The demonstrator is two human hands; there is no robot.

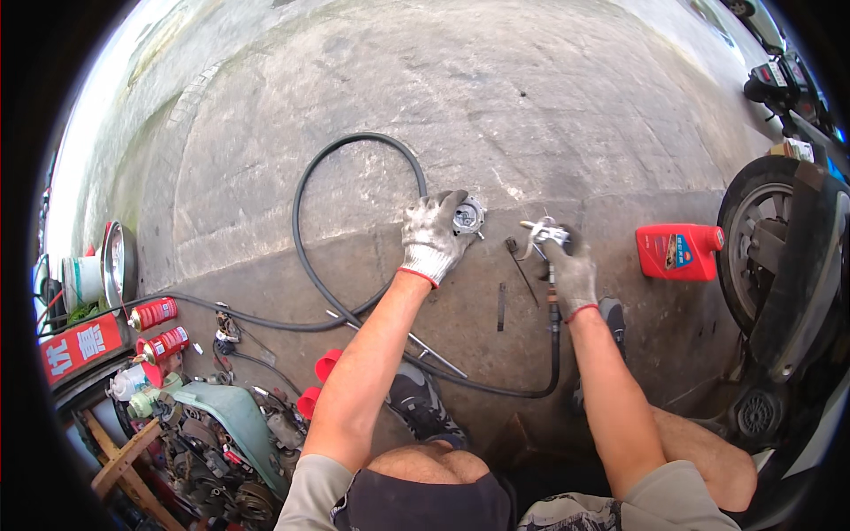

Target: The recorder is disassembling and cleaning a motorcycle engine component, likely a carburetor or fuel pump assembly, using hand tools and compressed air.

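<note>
My left hand (431,232), in a grey-white work glove with a red cuff, grips a small round metal part (469,215) with a hollowed face. The glove hides its left side. My right hand (575,273), in a matching glove, is closed around an air blow gun (547,233), its nozzle pointing left toward the metal part with a gap between them. From the gun's lower end a black hose (556,354) drops and bends left under my left forearm, then loops on the floor. A dark, thin-shafted tool (522,268) and a flat strip (501,307) lie between my hands.
A red plastic bottle (677,252) stands at right beside a scooter wheel (757,239). A metal rod (436,357) lies near my shoe (421,403). Red spray cans (154,313) and a green-blue tub (235,416) among loose metal parts (199,469) are at lower left.
</note>
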